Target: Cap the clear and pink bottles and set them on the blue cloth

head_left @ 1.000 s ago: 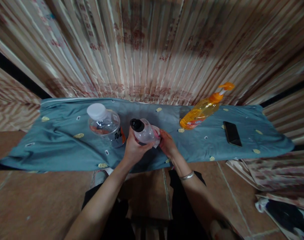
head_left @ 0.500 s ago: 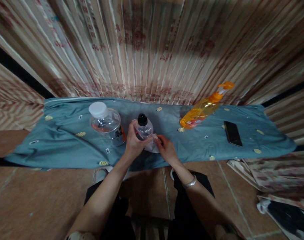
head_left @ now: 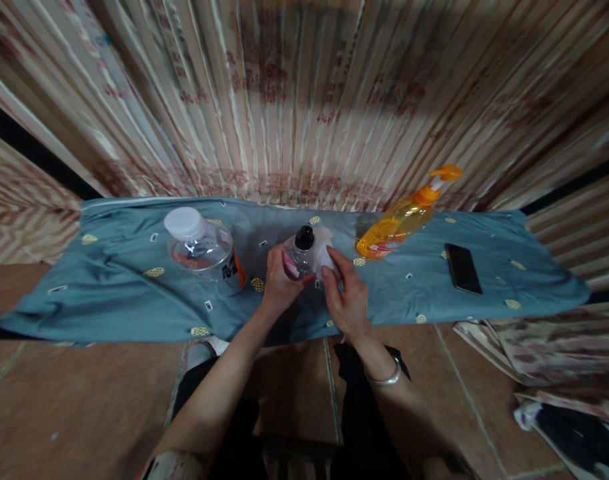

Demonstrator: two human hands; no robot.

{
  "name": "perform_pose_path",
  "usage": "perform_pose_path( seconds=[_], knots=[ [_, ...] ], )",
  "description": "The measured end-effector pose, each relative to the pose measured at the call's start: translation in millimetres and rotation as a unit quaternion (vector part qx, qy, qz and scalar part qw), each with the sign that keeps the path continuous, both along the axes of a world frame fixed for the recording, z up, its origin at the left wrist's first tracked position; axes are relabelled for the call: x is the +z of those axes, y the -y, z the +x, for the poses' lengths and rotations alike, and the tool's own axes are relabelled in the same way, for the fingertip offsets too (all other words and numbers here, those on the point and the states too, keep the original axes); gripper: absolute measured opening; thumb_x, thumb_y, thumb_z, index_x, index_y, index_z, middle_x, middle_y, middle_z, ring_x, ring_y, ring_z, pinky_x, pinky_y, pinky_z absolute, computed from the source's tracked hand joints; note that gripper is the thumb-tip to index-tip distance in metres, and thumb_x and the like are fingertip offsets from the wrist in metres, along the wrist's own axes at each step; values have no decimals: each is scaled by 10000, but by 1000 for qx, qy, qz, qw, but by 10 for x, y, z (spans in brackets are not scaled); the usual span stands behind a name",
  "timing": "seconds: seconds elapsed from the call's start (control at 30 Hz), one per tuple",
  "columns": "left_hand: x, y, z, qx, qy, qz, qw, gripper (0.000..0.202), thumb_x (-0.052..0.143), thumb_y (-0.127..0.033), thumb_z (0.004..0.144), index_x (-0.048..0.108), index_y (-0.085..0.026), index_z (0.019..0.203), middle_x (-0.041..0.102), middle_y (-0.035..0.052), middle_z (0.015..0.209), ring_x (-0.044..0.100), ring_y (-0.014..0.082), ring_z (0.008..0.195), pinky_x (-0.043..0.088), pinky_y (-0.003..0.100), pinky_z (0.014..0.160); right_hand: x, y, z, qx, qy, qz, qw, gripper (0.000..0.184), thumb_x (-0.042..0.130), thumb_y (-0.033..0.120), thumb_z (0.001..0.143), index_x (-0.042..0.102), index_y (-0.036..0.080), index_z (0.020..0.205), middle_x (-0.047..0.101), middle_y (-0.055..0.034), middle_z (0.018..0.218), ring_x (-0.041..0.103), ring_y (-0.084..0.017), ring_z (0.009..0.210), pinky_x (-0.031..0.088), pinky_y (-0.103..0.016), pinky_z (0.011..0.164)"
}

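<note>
My left hand point(head_left: 282, 279) is wrapped round a small clear bottle point(head_left: 303, 256) with a black cap and a patch of pink on its side. Its fingers are closed on the bottle, which stands over the middle of the cloth. At the bottle's right side, my right hand point(head_left: 347, 290) pinches a crumpled white tissue point(head_left: 324, 250) and holds it against or very close to the bottle. Part of the tissue is hidden behind the right fingers. A silver bangle circles the right wrist.
The narrow surface wears a teal cloth point(head_left: 119, 293) with pineapple prints. A large clear bottle point(head_left: 207, 257) with a white lid stands left. Rightward are an orange pump bottle point(head_left: 397, 230) and a black phone point(head_left: 463, 268). A pleated curtain point(head_left: 294, 113) hangs behind.
The bottle and my left hand have shifted a little to the right. My right hand has moved the tissue from the bottle's lower front up to its right side.
</note>
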State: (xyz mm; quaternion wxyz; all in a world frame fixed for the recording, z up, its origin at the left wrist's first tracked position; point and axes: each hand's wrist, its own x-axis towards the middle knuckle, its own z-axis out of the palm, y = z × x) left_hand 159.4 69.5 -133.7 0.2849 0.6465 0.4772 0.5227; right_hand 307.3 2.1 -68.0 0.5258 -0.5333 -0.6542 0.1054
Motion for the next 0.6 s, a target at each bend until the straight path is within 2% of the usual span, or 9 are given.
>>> perform_pose_path(
  seconds=[0.07, 0.17, 0.33, 0.47, 0.6],
  knots=[
    [-2, -4, 20, -7, -4, 0, 1000, 949, 952, -545, 651, 496, -201, 1408, 621, 164, 1350, 615, 351, 1244, 518, 506, 1070, 22, 17, -31, 13, 27, 32, 999, 376, 535, 351, 1048, 612, 265, 1406, 738, -103, 1306, 694, -255, 1234, 588, -454, 1050],
    [9, 18, 3, -34, -7, -1, 999, 1020, 910, -579, 702, 417, -194, 1507, 606, 193, 1426, 611, 364, 1302, 501, 509, 1110, -14, -3, -30, 17, 41, 45, 998, 384, 545, 331, 1043, 601, 278, 1419, 729, -104, 1318, 675, -263, 1274, 580, -487, 1076],
    [-21, 87, -79, -124, 28, -30, 991, 911, 823, -477, 833, 363, -205, 1570, 624, 181, 1453, 679, 334, 1249, 523, 505, 1106, -94, -70, 61, -12, 12, 35, 999, 378, 531, 339, 1049, 611, 245, 1406, 722, -126, 1355, 691, -259, 1263, 591, -467, 1061],
    [-104, 100, -86, -101, 37, -35, 994, 906, 855, -385, 799, 381, -228, 1555, 628, 171, 1418, 657, 331, 1268, 532, 505, 1093, -80, -64, 84, -37, 3, 26, 999, 355, 534, 366, 1040, 647, 253, 1357, 679, -128, 1430, 649, -272, 1336, 551, -499, 1119],
    [-168, 70, -51, -68, 37, -27, 997, 998, 904, -399, 738, 362, -210, 1555, 599, 167, 1371, 639, 343, 1247, 546, 518, 1055, -40, 9, 62, -49, 37, 43, 997, 318, 571, 352, 1028, 661, 259, 1318, 682, -128, 1402, 666, -275, 1290, 567, -499, 1089]
  ],
)
